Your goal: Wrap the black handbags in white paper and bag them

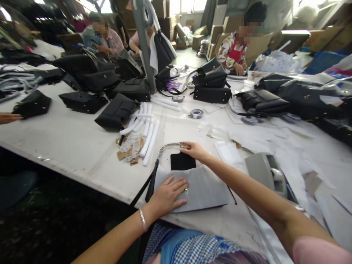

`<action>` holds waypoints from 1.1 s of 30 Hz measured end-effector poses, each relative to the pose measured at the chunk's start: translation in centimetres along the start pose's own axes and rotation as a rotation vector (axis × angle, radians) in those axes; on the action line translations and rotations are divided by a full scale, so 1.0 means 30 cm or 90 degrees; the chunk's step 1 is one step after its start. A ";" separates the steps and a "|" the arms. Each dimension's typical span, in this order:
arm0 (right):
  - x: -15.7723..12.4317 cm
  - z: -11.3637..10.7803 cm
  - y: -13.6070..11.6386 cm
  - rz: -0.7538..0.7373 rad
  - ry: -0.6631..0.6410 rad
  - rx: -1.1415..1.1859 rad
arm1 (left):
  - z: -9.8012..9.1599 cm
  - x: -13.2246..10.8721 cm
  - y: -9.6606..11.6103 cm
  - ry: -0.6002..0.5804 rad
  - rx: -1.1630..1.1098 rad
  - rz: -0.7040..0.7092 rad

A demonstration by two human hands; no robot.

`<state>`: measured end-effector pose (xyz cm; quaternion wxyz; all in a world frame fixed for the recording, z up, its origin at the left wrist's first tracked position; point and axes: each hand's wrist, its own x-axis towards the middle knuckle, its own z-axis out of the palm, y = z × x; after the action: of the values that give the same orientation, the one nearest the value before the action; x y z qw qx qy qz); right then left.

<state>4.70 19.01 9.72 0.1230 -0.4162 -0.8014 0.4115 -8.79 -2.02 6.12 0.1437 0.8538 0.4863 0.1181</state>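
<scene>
A black handbag (150, 192) lies before me at the table's edge, its front covered by a light grey sheet (206, 190). My left hand (170, 193) rests flat on that sheet with its fingers spread, beside a small gold lock fitting (186, 191). Beyond the sheet, a black flap tab (183, 162) extends away from me. At its far end my right hand (193, 151) pinches a gold metal clasp (180, 145). A handle wrapped in clear film (165, 148) curves behind the tab, and a thin black strap (143, 189) hangs at the left.
Left of the bag are paper tags (130, 148) and white foam tubes (151, 141). A grey tape dispenser (265, 172) stands to the right. Black bags (117, 112) crowd the far side around a metal post (147, 47). Co-workers sit across the table; another person's hand (10, 118) shows at left.
</scene>
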 end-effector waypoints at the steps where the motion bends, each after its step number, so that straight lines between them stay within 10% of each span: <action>1: -0.045 -0.004 -0.007 -0.029 0.006 0.018 | 0.001 -0.001 0.000 0.005 0.004 0.004; 10: -0.462 0.047 0.078 -0.379 -0.160 -0.107 | 0.007 -0.020 0.011 0.123 0.049 0.043; 24: -0.464 0.121 0.122 -0.443 -0.113 -0.256 | 0.030 -0.061 0.110 0.202 0.112 0.154; 33: -0.390 0.126 0.084 -0.527 -0.154 -0.457 | 0.164 -0.101 0.114 0.306 0.215 0.101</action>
<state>11.37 8.70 7.12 0.0318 -0.0324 -0.9961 0.0751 -5.90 -6.95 2.57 -0.1292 0.8486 0.4508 0.2449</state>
